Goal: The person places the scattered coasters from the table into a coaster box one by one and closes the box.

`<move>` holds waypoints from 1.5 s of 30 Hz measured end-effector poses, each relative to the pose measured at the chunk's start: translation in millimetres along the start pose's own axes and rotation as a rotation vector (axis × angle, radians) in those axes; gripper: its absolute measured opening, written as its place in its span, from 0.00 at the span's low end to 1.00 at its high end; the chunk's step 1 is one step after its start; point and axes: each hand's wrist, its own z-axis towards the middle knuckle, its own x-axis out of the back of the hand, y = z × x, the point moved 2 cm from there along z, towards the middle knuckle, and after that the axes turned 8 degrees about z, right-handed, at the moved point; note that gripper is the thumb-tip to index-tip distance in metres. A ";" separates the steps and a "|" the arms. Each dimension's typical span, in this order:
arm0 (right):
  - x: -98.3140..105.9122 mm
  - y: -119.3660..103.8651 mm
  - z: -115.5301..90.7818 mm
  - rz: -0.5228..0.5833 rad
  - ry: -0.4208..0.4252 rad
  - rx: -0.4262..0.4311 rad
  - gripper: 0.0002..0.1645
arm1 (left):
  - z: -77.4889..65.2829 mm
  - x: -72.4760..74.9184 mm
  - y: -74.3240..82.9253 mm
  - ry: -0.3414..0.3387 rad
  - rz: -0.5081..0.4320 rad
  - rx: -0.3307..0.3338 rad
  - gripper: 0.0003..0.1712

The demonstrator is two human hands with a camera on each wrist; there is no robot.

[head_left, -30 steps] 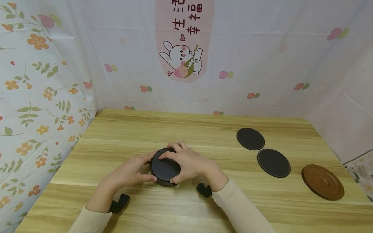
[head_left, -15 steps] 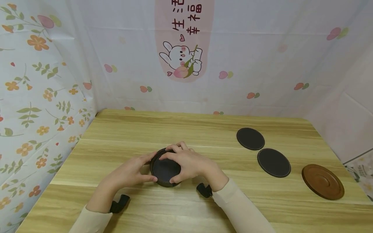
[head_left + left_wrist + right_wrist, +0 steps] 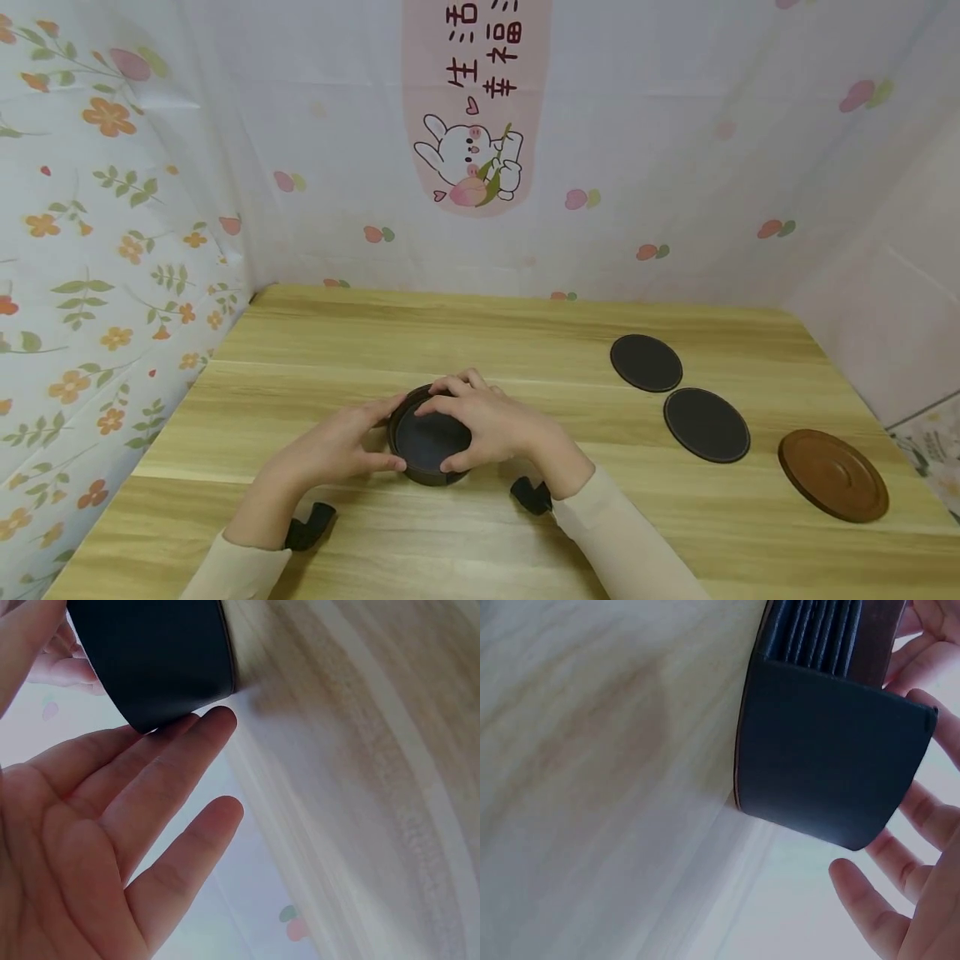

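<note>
1. Round, with a smooth, leather-look wall, the holder (image 3: 825, 750) stands upright on the wood-grain table (image 3: 420, 333).
2. The left hand (image 3: 337, 442) curves thumb and fingers round the holder's left side; the right hand (image 3: 495, 425) grips from its right, index over the opening.
3. Right of the holder lie two flat black discs (image 3: 707, 425), then a ridged brown disc (image 3: 832, 475); wood stretches between, and behind to the far edge.
4. The holder's side gap shows stacked, stitched coasters (image 3: 821, 634) below rim level, beside brown lining.
</note>
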 end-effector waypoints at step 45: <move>42.0 71.8 -107.9 0.162 0.281 -0.127 0.31 | 0.9 -4.8 -0.2 -0.027 0.114 -0.007 0.59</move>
